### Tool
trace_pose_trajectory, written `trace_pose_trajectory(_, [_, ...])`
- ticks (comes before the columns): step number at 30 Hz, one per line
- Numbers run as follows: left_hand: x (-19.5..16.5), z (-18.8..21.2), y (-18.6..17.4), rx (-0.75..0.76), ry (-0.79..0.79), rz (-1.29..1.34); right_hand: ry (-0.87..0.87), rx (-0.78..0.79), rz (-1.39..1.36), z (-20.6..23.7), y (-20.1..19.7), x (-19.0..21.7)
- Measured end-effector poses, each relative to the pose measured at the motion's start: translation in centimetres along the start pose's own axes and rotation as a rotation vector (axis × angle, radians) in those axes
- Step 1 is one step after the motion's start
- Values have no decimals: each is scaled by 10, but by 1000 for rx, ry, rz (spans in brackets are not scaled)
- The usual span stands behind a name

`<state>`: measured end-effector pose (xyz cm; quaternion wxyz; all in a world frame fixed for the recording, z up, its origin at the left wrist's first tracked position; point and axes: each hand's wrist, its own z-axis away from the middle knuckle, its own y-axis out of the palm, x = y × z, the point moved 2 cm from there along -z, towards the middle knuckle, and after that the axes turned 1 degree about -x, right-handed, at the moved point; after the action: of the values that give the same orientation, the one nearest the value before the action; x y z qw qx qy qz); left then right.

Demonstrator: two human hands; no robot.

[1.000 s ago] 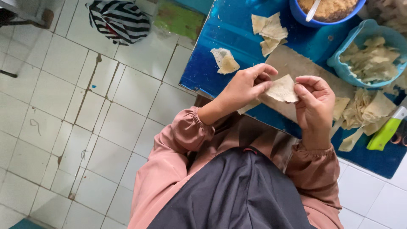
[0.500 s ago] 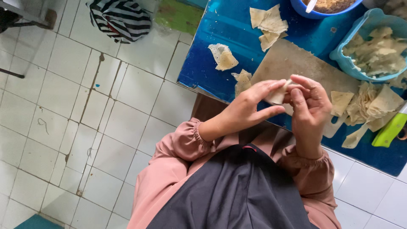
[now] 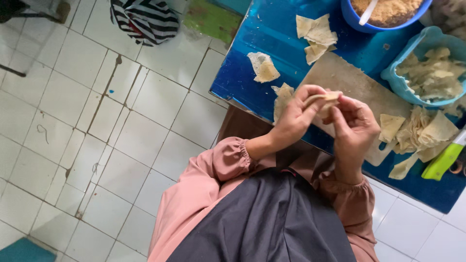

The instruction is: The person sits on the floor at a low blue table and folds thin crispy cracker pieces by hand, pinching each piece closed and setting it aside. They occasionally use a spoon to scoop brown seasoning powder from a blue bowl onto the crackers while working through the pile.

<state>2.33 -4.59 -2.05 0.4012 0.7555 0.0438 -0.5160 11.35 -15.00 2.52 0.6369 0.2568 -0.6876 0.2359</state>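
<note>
While pinched, dough wrapper (image 3: 328,99) lies crosswise

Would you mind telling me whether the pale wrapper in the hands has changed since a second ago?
Yes. The wrapper, earlier flat and open over the wooden board, is now folded small between the left hand and right hand, above the board's near edge.

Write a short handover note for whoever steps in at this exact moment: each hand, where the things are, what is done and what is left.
Left hand and right hand: both pinch one folded wrapper above the cutting board.
Things: bowl of crumbly filling with a spoon at the top of the blue table; light blue basket of folded pieces at right; loose wrappers beside the green-handled knife.
Done: several pieces lie folded in the basket.
Left: the piece in hand looks unfinished; loose wrappers remain.
</note>
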Motion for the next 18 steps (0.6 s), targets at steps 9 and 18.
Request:
trace_pose_trajectory(9, [-23,-40,16,-81,430,-1265,-444,-4,859,-40,-20,-13])
trace_pose_trajectory(18, [-80,-28,-86,-409,465,-1355,-629,34,1063,-42,-8,12])
